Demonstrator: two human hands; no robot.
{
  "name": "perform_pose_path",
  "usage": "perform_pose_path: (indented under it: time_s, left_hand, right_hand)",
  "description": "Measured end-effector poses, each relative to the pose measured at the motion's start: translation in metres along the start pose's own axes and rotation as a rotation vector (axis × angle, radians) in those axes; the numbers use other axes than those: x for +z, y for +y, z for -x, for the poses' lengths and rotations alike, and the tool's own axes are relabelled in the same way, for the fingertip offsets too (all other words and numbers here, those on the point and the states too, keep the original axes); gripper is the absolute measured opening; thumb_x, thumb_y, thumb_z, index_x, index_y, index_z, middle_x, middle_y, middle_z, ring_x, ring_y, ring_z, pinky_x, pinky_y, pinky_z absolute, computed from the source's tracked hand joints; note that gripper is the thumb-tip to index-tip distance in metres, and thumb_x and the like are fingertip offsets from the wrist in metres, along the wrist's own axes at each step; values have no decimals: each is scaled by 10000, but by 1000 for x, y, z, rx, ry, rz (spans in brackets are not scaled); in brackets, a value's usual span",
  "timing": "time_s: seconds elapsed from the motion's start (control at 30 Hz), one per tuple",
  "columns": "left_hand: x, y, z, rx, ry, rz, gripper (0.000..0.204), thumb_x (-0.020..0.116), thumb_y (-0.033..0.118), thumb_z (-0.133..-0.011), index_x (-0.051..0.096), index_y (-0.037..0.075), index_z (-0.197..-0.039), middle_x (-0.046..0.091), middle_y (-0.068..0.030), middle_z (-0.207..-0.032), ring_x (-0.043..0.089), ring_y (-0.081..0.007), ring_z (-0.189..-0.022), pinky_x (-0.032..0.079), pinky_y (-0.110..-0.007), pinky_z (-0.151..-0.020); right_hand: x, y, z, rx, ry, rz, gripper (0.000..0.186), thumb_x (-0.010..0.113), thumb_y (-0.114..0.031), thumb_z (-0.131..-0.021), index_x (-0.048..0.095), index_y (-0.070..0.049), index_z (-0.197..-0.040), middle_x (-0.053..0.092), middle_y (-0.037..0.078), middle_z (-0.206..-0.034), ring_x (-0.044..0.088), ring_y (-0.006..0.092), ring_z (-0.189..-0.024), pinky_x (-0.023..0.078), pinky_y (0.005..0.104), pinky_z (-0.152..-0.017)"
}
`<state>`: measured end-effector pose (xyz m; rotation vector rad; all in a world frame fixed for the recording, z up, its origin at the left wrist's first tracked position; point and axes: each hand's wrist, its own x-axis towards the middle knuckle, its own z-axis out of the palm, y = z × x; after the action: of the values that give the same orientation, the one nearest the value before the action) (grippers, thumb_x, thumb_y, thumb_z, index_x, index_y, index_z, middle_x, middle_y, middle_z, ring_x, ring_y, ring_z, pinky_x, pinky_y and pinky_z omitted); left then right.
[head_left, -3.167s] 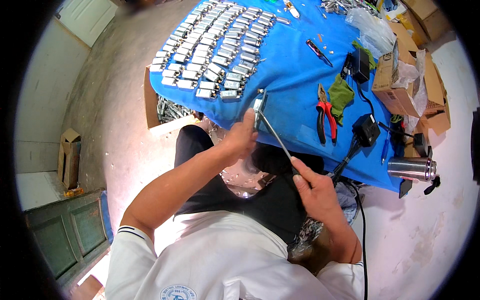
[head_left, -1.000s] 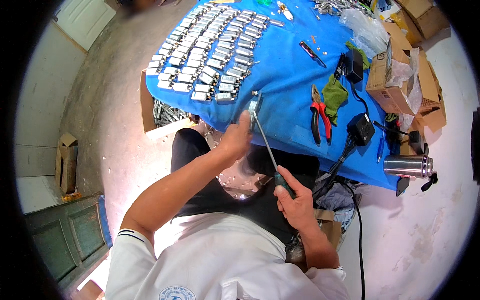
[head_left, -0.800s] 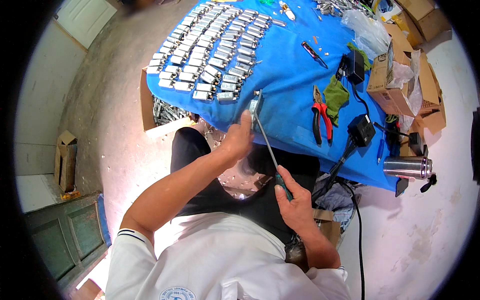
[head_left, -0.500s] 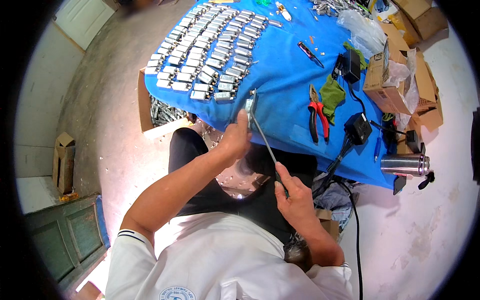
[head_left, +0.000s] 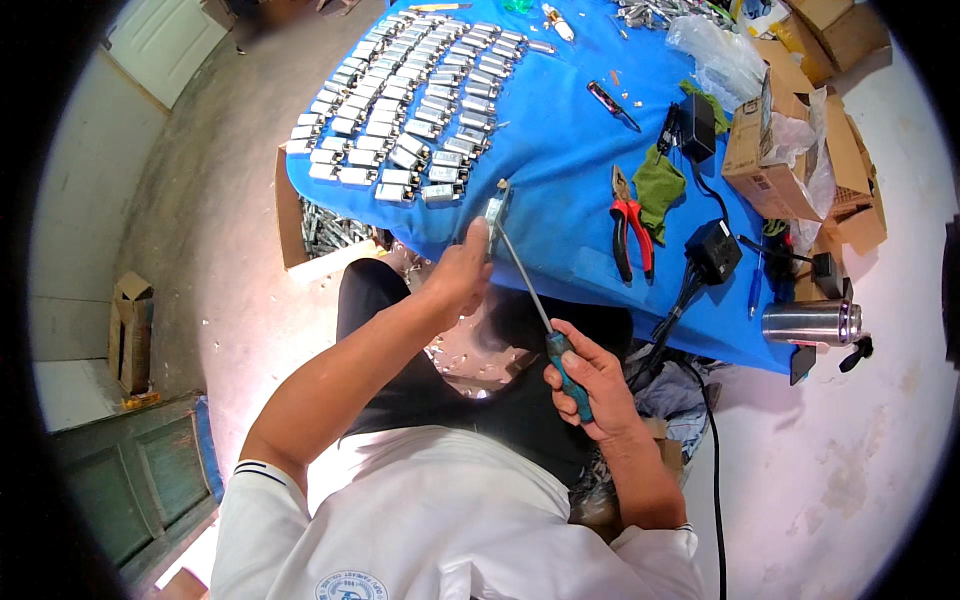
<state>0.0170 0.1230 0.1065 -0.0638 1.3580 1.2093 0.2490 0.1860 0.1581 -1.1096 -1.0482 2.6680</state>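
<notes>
At the near edge of the blue-covered table, my left hand (head_left: 462, 274) closes round a small silver metal block (head_left: 494, 209) and holds it upright, thumb along its side. A bit of brass-coloured metal shows at the block's top end. My right hand (head_left: 598, 388) is wrapped round the teal handle of a screwdriver (head_left: 568, 372). Its long thin shaft slants up and left, with the tip beside the block; whether the tip touches it I cannot tell. Many similar silver blocks (head_left: 397, 176) lie in rows on the cloth, beyond my left hand.
Red-handled pliers (head_left: 630, 230) and a green cloth (head_left: 658, 192) lie right of my hands. Black power adapters (head_left: 713, 252) with cables, a steel flask (head_left: 812, 325) and cardboard boxes (head_left: 775, 160) occupy the right side. A carton of metal parts (head_left: 335, 228) stands below the table's left edge.
My right hand has turned and shifted its grip, so the teal handle now shows. The silver block remains in my left hand, which has moved slightly left.
</notes>
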Motion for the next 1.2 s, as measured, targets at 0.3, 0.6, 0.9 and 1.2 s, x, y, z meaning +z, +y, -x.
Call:
perform_pose_path:
  time_s: [0.3, 0.6, 0.9, 1.2]
  left_hand:
    - [1, 0, 0, 81, 40, -102, 645, 357, 766, -852, 283, 185, -581, 208, 69, -525, 163, -81, -413, 105, -266, -394]
    - [-1, -5, -5, 141, 100, -202, 643, 352, 749, -866, 329, 163, -602, 245, 58, -526, 191, -78, -400, 130, -263, -376]
    - [1, -7, -7, 142, 132, -173, 647, 322, 746, -875, 365, 144, -642, 258, 51, -537, 202, -84, -389, 140, -267, -369]
    - [-4, 4, 2, 17, 12, -54, 642, 372, 766, -845, 319, 175, -600, 227, 65, -509, 176, -84, -397, 104, -259, -382]
  right_hand:
    - [-1, -11, 3, -109, 41, 217, 537, 515, -73, -881, 396, -17, -1402, 595, 139, -894, 545, 147, -566, 437, 213, -452]
    - [4, -50, 8, -84, 84, 760, 449, 535, -114, -923, 484, -92, -1368, 596, 38, -822, 514, 63, -574, 422, 196, -494]
    - [14, -48, 7, -457, 125, 1429, 439, 587, -112, -881, 523, -75, -1314, 648, 170, -867, 616, 262, -636, 487, 332, -628]
    - [-1, -34, 1, -198, 39, 854, 485, 556, -155, -919, 456, -110, -1391, 590, 68, -766, 533, 107, -547, 445, 280, -455]
